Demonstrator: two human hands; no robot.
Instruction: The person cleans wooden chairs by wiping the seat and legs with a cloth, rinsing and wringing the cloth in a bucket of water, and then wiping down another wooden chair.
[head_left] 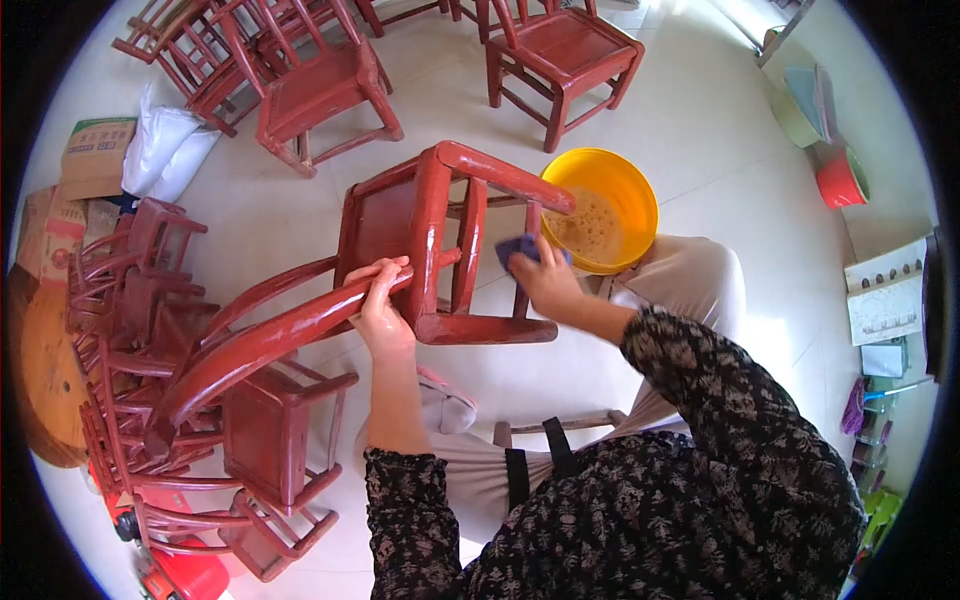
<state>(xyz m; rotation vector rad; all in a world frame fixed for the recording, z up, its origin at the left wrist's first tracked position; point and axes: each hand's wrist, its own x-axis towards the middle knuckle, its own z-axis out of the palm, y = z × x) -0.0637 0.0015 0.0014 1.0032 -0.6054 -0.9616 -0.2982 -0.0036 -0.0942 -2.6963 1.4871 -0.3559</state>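
A red wooden chair (432, 235) is tipped on its side in front of me, its legs pointing right and its curved back posts reaching down to the left. My left hand (383, 310) is wrapped round the nearer back post close to the seat. In my right hand (548, 283) is a dark purple cloth (517, 252), pressed against a rung between the chair's legs. Just beyond that hand stands a yellow bucket (630, 200) with cloudy brownish, foamy water in it.
Another red chair (565, 45) stands upright at the back, and one more (318, 92) is at the back left beside stacked chairs. Several small red chairs (265, 435) crowd the left side. Cardboard boxes (97, 155) and a white bag (163, 145) lie behind them. A red container (843, 180) is at right.
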